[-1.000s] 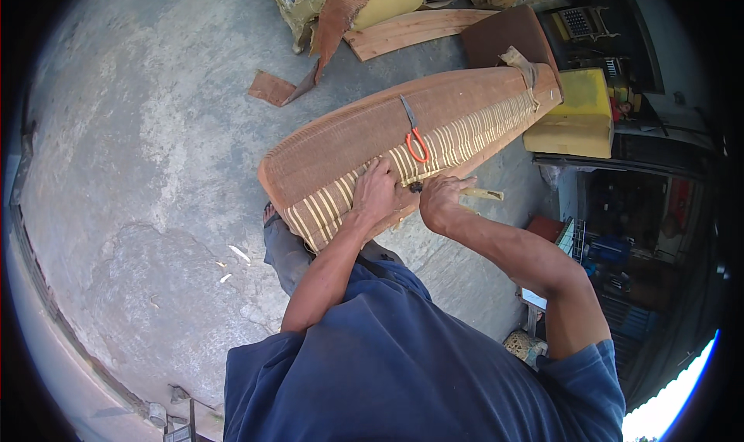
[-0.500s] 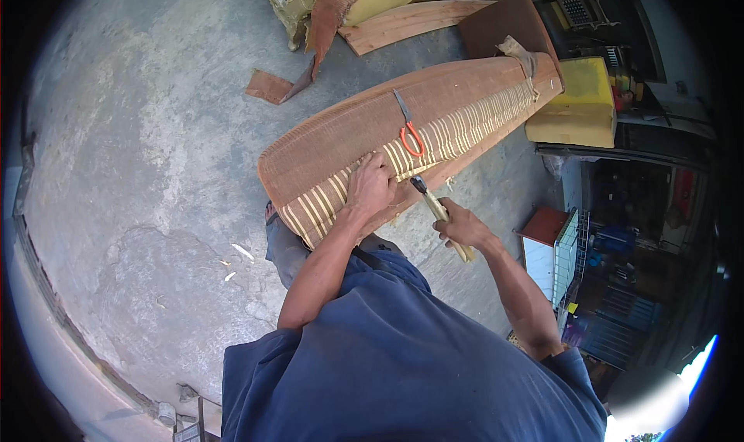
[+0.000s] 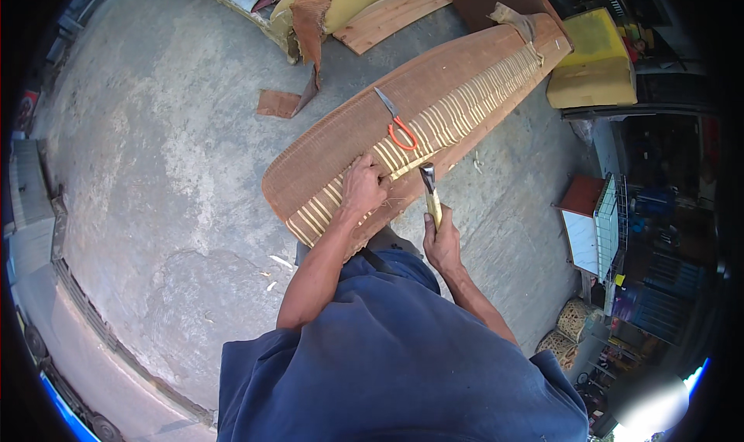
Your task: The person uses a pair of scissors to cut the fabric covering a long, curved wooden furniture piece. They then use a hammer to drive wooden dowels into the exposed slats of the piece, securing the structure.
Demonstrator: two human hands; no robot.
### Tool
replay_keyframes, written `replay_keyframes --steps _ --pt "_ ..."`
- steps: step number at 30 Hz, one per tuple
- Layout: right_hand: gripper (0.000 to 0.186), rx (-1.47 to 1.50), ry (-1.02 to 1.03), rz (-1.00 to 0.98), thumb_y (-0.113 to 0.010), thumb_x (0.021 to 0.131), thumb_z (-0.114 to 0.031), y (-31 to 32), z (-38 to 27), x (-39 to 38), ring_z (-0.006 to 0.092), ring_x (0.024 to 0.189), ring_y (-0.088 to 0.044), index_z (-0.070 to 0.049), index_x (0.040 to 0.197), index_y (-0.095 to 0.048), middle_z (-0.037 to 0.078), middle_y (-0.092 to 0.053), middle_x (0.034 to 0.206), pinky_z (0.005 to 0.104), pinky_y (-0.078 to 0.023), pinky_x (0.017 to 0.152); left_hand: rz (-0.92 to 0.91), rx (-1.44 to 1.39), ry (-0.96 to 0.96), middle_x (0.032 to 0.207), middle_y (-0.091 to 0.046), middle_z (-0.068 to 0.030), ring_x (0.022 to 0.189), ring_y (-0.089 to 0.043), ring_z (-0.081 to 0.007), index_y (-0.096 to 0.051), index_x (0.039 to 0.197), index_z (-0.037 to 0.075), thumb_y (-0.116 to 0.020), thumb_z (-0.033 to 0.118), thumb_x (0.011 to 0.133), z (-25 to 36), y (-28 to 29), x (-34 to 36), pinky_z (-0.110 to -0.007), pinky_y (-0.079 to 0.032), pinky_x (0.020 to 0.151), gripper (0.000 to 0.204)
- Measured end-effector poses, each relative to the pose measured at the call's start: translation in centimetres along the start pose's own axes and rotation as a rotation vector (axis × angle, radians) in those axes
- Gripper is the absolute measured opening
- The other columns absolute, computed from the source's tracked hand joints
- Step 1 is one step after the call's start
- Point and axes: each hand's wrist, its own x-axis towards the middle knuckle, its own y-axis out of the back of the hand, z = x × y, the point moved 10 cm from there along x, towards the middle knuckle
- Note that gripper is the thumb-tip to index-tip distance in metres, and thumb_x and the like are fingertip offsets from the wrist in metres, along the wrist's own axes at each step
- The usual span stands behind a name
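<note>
A long brown upholstered panel (image 3: pixel 341 128) lies slantwise in front of me, with a strip of brown and cream striped fabric (image 3: pixel 457 115) along its near side. My left hand (image 3: pixel 364 186) rests on the strip, its fingers curled and gripping the fabric at the edge; any small thing between the fingertips is hidden. My right hand (image 3: pixel 442 244) is closed round the pale handle of a hammer (image 3: pixel 432 202). The dark hammer head points away from me, close to the panel's near edge, right of my left hand. Scissors with orange handles (image 3: pixel 402 133) lie partly spread on the panel.
A curved wooden board (image 3: pixel 395 15) and a torn brown cloth strip (image 3: pixel 280 102) lie beyond the panel. A yellow foam block (image 3: pixel 593 66) stands at the far right. Further right is a white box with a brown top (image 3: pixel 585 196). Pale scraps (image 3: pixel 280 262) dot the concrete floor.
My right hand has swung the hammer up and inward, so its head is nearer the panel's edge. My left hand stays on the striped fabric. The whole view has shifted and turned slightly.
</note>
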Motion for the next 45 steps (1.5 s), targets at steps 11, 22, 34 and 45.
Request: replay_keyframes --steps 11,22,34,45 --pt "0.022 -0.096 -0.242 -0.25 -0.058 0.105 -0.016 -3.3 5.0 0.4 0.056 0.086 -0.068 0.0 0.118 -0.049 0.036 -0.067 0.086 0.0601 -0.052 0.07 -0.033 -0.032 -0.031 0.103 -0.064 -0.0164 0.103 -0.065 -0.0352 -0.078 0.091 0.0 -0.08 0.015 0.082 0.2 -0.2 -0.2 -0.045 -0.052 0.091 0.018" --pt "0.022 0.039 -0.025 0.016 -0.059 0.103 -0.019 -0.9 0.5 -2.6 0.0552 0.088 -0.068 -0.001 0.113 -0.051 0.035 -0.069 0.095 0.0593 -0.053 0.075 -0.041 0.007 -0.105 0.104 -0.063 -0.0182 0.101 -0.063 -0.0376 -0.077 0.094 -0.002 -0.077 0.012 0.085 0.5 0.0 0.6 -0.047 -0.051 0.09 0.017" --pt "0.023 -0.184 -0.109 -0.248 -0.06 0.104 -0.016 -4.6 1.9 -0.6 0.0553 0.087 -0.067 -0.002 0.12 -0.051 0.032 -0.069 0.092 0.059 -0.053 0.073 -0.076 0.024 -0.069 0.106 -0.061 -0.0178 0.106 -0.062 -0.0373 -0.079 0.098 0.002 -0.072 0.012 0.088 0.5 -0.6 0.5 -0.048 -0.051 0.095 0.015" --pt "0.023 0.01 -0.094 -0.032 -0.057 0.105 -0.02 -2.7 0.9 0.1 0.0564 0.087 -0.067 0.0 0.115 -0.051 0.036 -0.068 0.089 0.0605 -0.052 0.073 -0.068 0.052 -0.115 0.107 -0.061 -0.0196 0.106 -0.064 -0.0386 -0.078 0.096 0.0 -0.068 0.009 0.088 0.6 -0.4 1.0 -0.05 -0.052 0.093 0.015"
